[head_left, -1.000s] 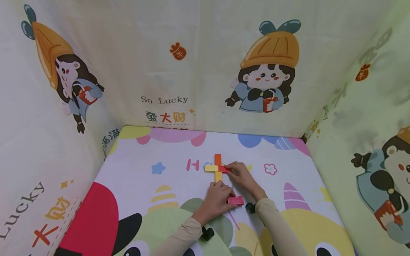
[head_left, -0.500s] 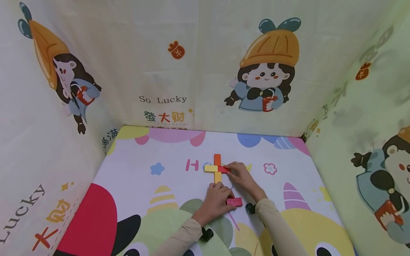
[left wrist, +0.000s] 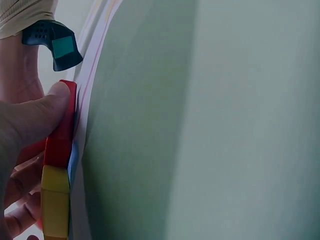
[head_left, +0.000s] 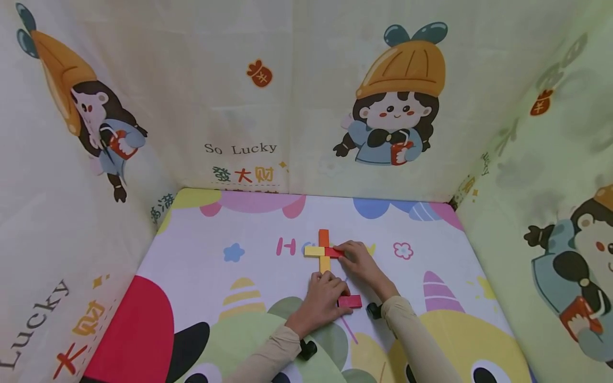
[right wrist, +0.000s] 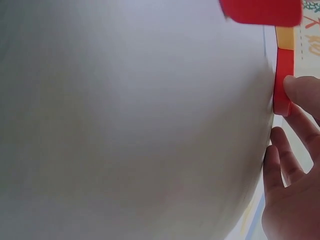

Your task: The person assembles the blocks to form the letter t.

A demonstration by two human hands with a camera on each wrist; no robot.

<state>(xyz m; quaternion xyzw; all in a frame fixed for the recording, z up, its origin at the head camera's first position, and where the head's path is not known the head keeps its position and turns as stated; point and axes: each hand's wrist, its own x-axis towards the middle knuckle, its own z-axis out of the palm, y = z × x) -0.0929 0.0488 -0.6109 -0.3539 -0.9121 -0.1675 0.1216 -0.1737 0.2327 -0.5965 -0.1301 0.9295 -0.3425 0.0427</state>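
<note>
Several rectangular blocks form a cross on the patterned tabletop in the head view: an orange block [head_left: 323,237] at the far end, a yellow block [head_left: 314,251] at left, another yellow block [head_left: 325,264] at the near end and a red block [head_left: 333,252] at right. My right hand [head_left: 360,263] pinches that red block by its right end, its thumb on the face in the right wrist view. Closer to me, my left hand [head_left: 322,298] holds a second red block [head_left: 349,301] between thumb and fingers. Its fingertips reach the near yellow block, partly hiding its end.
Printed cloth walls [head_left: 239,96] enclose the tabletop [head_left: 268,223] at the back and both sides. A dark wrist-worn device [head_left: 307,349] sits at the left wrist and another such device [head_left: 374,310] at the right. Both forearms come in from the front edge.
The head view has shifted slightly. Both hands keep their grips, and the blocks stay in nearly the same places.
</note>
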